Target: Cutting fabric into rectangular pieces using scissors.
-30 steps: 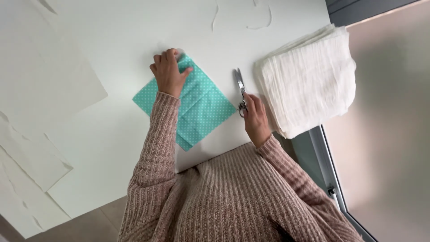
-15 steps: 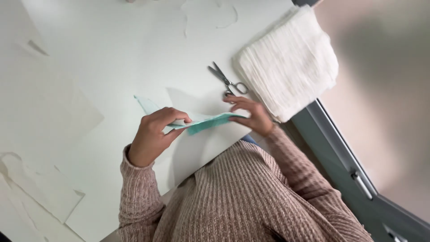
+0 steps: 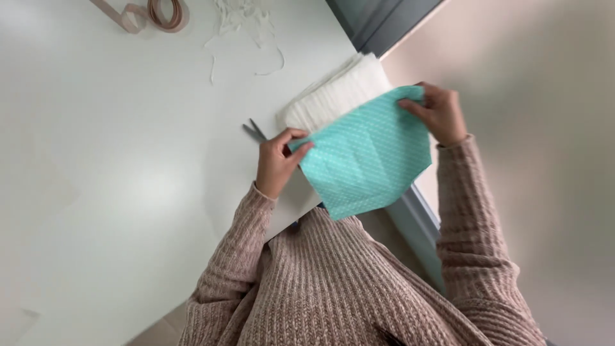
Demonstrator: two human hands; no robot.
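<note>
Step in hand: unfolding teal cloth (image 3: 368, 157), lifted above tabletop (image 3: 128, 192) edge. Left hand (image 3: 277, 160) grip pinching left corner, right hand (image 3: 439, 112) grip pinching top corner. Next probably calling for even tension, scissors (image 3: 254, 131) within reach.

Teal cloth (image 3: 368, 157) with pale dotted weave — white folded stack (image 3: 333, 96), white table (image 3: 128, 160), ribbed mauve sweater (image 3: 346, 282).

A teal cloth (image 3: 368, 160) with a fine dotted weave and faint fold creases is spread open and held up flat in the air, turned like a diamond. The left hand (image 3: 277, 160) pinches its left corner and the right hand (image 3: 439, 112) grips its upper right corner. Its lower point hangs past the edge of the white surface (image 3: 128, 179).
</note>
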